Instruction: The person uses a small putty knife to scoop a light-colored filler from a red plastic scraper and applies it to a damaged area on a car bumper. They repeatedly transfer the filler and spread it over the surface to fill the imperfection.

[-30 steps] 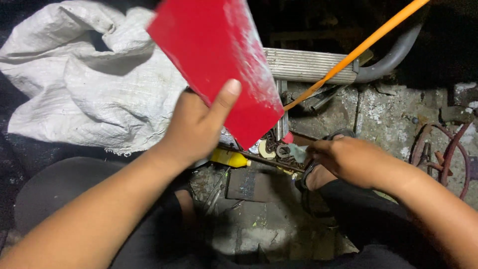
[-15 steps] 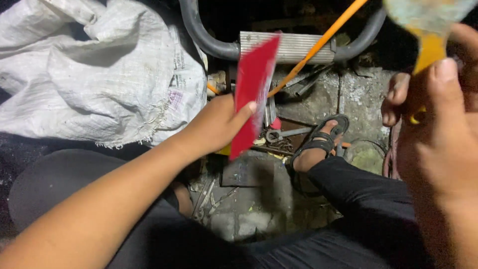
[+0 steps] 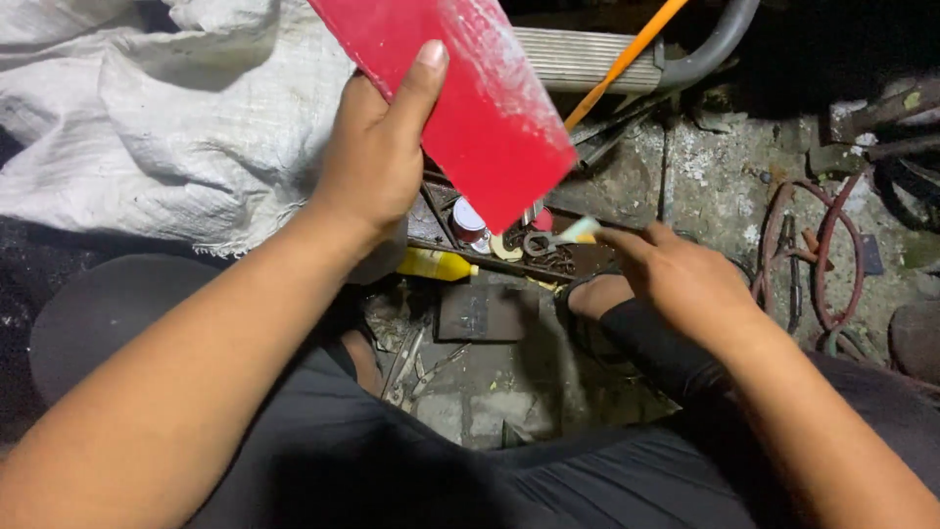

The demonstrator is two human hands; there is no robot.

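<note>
**Red panel held up while the right hand reaches into the tool clutter**

The left hand (image 3: pixel 377 162) is closed on a flat red panel (image 3: pixel 460 98), thumb laid up its near face and the other fingers hidden behind it, so that the panel stands raised and tilted above the floor (image 3: pixel 725 186). The right hand (image 3: pixel 685 279) is lower and to the right, well apart from the left; its fingers pinch a small pale tool with a yellowish band, possibly a scraper or brush (image 3: pixel 578 233), whose tip lies just under the panel's lower corner. The exact kind of tool cannot be told.

Doing the step well, as a judgement: the panel should be kept steady by the thumb-and-finger clamp near its edge, with the wrist firm so the sheet does not flex or swing, and the worked face turned toward the light. The right hand should take a sure grip on the small tool before lifting it clear of the neighbouring metal parts.

The panel is a rigid, thin, rectangular sheet, glossy bright red, with a whitish dusty or scuffed streak along its upper right portion. Its edges look straight and its lower corner is sharp.

Around it: a white woven sack (image 3: pixel 147 118) lies at the left, a ribbed grey metal step (image 3: pixel 578 59) and an orange rod (image 3: pixel 627 59) sit beyond the panel, a yellow bottle (image 3: pixel 436 264) lies on the floor below the left hand, and a small round tin (image 3: pixel 468 220) sits among loose hardware.
</note>
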